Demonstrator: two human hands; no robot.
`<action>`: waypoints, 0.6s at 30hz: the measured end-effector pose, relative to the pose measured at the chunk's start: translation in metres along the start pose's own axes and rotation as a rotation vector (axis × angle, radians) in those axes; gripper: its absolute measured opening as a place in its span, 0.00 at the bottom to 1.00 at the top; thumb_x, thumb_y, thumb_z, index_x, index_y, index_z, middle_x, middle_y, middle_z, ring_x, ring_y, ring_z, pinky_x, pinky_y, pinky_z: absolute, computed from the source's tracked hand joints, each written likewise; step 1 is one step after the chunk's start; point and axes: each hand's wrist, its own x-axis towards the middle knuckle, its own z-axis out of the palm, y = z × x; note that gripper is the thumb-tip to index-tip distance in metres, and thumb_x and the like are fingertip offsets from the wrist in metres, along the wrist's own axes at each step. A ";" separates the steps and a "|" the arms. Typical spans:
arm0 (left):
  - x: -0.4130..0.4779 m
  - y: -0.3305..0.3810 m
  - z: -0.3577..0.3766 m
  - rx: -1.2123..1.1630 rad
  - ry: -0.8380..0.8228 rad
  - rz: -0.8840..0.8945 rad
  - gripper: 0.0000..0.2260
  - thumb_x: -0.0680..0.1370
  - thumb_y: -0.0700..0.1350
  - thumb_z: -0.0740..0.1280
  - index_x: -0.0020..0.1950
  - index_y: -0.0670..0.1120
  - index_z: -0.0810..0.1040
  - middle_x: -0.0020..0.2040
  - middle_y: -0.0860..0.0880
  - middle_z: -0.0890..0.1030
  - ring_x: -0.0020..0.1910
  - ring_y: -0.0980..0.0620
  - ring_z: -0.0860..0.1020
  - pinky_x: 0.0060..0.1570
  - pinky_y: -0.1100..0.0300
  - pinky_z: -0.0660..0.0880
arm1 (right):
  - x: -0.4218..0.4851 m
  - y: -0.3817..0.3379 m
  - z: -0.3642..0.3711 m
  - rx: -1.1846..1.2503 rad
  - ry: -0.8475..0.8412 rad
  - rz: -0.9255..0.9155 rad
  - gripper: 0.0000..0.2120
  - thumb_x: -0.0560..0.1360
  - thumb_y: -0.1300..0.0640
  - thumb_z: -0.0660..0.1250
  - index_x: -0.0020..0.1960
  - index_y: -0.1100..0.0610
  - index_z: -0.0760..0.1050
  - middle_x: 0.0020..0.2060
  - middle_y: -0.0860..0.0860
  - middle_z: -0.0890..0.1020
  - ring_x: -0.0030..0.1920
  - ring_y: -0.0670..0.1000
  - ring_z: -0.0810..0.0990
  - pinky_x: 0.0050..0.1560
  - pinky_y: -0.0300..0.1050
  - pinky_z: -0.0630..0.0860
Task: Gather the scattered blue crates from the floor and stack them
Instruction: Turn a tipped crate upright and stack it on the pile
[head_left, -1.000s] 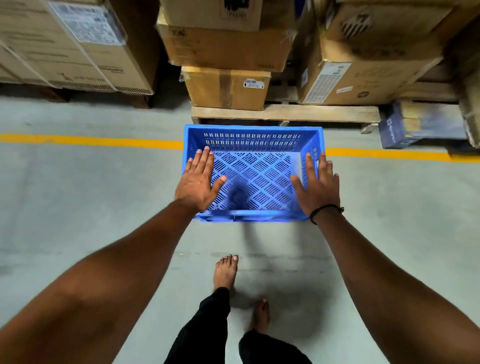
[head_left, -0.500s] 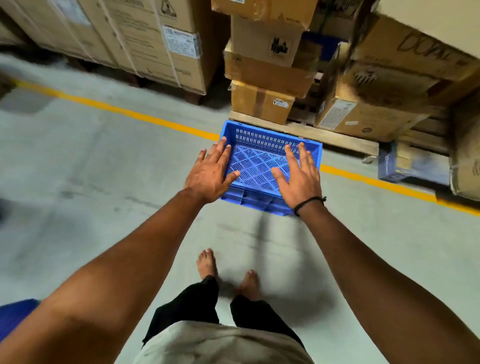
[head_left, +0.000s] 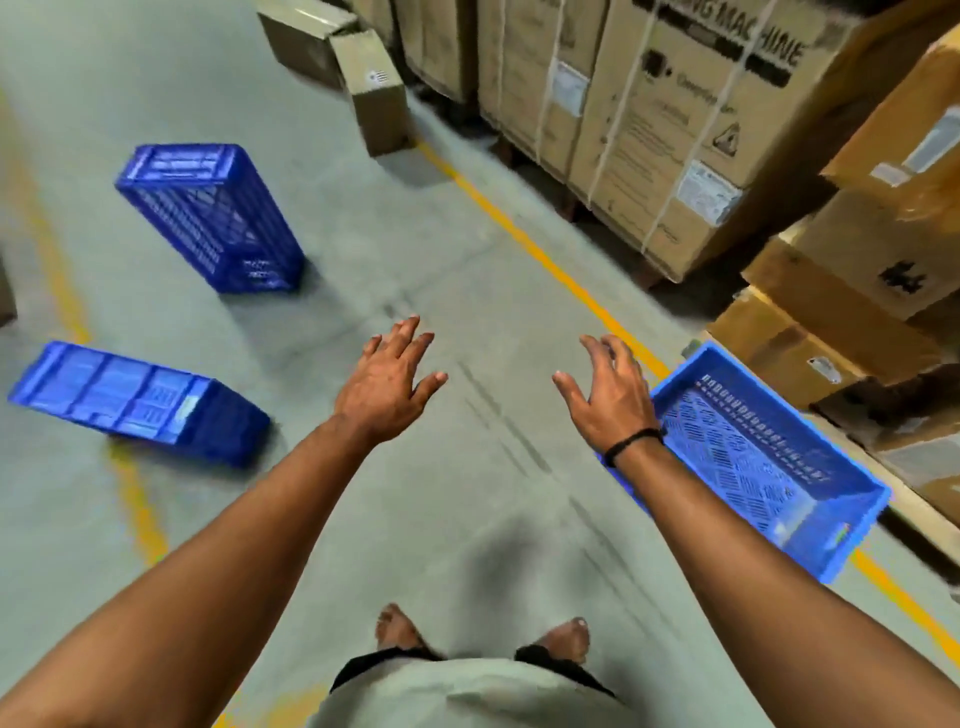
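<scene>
Hands: left hand (head_left: 387, 382), right hand (head_left: 608, 397) — both spread wide, holding nothing, over the floor. Upright blue crate (head_left: 753, 467) just beside our right wrist, near stacked cartons (head_left: 810, 332). Tipped crate (head_left: 140, 400) and crate on end (head_left: 208, 218) lie to our left, apart from each other. Step, we judge: fetching the next one — reach left, grip its rim.

Stacked cardboard boxes (head_left: 649, 119), yellow floor line (head_left: 545, 260)
</scene>
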 end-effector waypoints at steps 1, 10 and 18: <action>-0.012 -0.030 -0.009 0.003 0.022 -0.045 0.27 0.80 0.57 0.56 0.76 0.46 0.59 0.79 0.47 0.52 0.77 0.49 0.50 0.74 0.54 0.44 | 0.006 -0.028 0.013 0.003 -0.003 -0.035 0.29 0.75 0.41 0.61 0.70 0.56 0.66 0.68 0.58 0.66 0.68 0.58 0.66 0.67 0.52 0.64; -0.072 -0.234 -0.052 -0.028 0.089 -0.316 0.28 0.79 0.59 0.56 0.76 0.46 0.59 0.78 0.46 0.54 0.77 0.49 0.51 0.76 0.49 0.50 | 0.052 -0.211 0.113 0.046 -0.070 -0.169 0.27 0.76 0.44 0.62 0.70 0.56 0.65 0.69 0.57 0.64 0.68 0.58 0.66 0.66 0.53 0.66; -0.005 -0.331 -0.076 -0.059 0.135 -0.370 0.28 0.79 0.58 0.56 0.76 0.47 0.58 0.78 0.46 0.53 0.77 0.49 0.51 0.75 0.49 0.49 | 0.132 -0.278 0.168 0.003 -0.106 -0.227 0.27 0.76 0.43 0.61 0.70 0.56 0.65 0.70 0.56 0.64 0.68 0.58 0.66 0.66 0.53 0.66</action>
